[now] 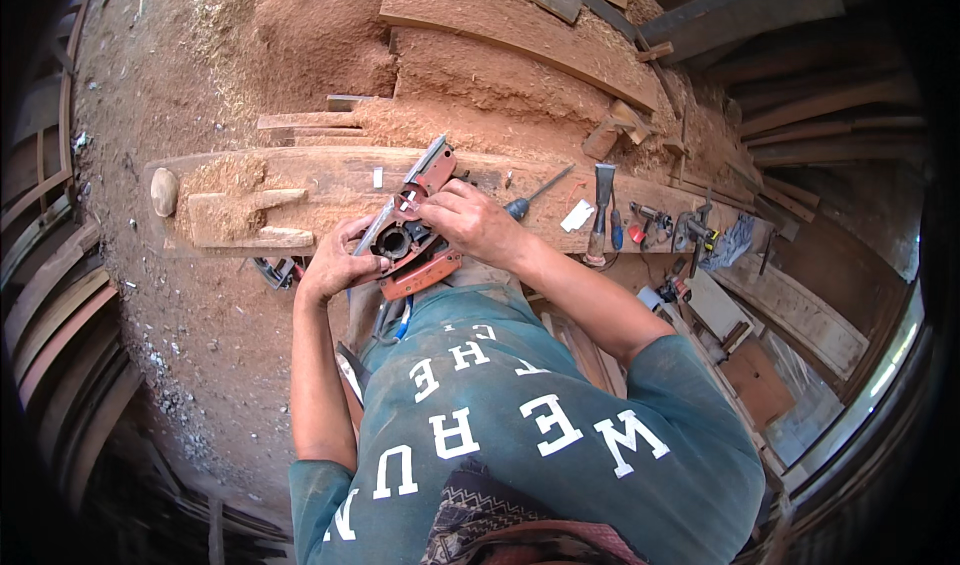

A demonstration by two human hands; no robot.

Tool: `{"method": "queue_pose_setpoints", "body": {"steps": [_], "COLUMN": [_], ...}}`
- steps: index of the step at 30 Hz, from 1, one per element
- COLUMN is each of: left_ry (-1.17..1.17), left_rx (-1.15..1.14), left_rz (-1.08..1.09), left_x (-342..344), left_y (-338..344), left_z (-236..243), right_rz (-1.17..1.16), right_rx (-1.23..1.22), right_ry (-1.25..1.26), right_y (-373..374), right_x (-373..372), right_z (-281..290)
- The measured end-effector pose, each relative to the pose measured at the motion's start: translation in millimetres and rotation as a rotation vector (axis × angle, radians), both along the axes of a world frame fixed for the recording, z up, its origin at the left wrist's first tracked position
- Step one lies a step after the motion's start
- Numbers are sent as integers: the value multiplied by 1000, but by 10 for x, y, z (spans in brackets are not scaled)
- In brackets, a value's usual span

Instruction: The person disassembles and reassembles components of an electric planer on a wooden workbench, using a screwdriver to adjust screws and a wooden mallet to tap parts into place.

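A red power tool, apparently an electric hand planer [434,171] with a long metal sole, lies tilted across the near edge of the wooden bench [340,180], close to my body. A dark round opening shows in its side. My left hand [338,265] is wrapped round its near left end, thumb on the body beside that opening. Bent over the middle of the tool, my right hand [466,221] has its fingertips pressed together near a small white spot; whether they pinch a small part is hidden. Right of this hand lies a screwdriver [538,197] with a dark handle.
A wide chisel [604,190], a white scrap [577,215] and several power tools [690,230] lie along the bench's right side. Sawdust and wood offcuts [250,215] cover its left end. Beyond it are sawdust heaps and planks [520,43]; boards [790,310] lean at the right.
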State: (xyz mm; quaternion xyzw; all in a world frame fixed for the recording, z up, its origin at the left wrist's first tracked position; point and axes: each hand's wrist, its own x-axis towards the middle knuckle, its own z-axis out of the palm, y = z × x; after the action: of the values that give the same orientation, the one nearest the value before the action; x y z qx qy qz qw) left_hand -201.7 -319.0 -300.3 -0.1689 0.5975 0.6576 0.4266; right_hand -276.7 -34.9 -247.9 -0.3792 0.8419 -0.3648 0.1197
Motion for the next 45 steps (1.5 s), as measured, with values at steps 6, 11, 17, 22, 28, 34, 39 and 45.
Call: {"method": "queue_pose_setpoints", "body": {"steps": [6,11,17,22,28,34,39,45], "left_ry": [-16,-23,29,13,-26,52,70,55], "left_rx": [6,-9,-6,-40,36,-7,-58,-45], "left_rz": [7,6,-11,-19,23,-17,-23,-66], "left_x": [-39,-42,-12,-64,-30,-48,-60,-87], "left_y": [25,31,9,28,27,19,38,28], "left_z": [55,59,-9,103,41,53,94,87], "right_rz": [-8,-14,-61,-17,-130,-68,-22,-27], "right_rx": [49,32,-2,47,60,108,154,125], "right_ry": [-66,-92,-42,-83,4,-144,-143,-66], "right_y": [-14,-27,8,-32,-26,31,0,-30], "right_x": [-11,-12,6,-30,-9,-93,-113,-116], "right_z": [10,-71,-62,-41,20,138,99,62]}}
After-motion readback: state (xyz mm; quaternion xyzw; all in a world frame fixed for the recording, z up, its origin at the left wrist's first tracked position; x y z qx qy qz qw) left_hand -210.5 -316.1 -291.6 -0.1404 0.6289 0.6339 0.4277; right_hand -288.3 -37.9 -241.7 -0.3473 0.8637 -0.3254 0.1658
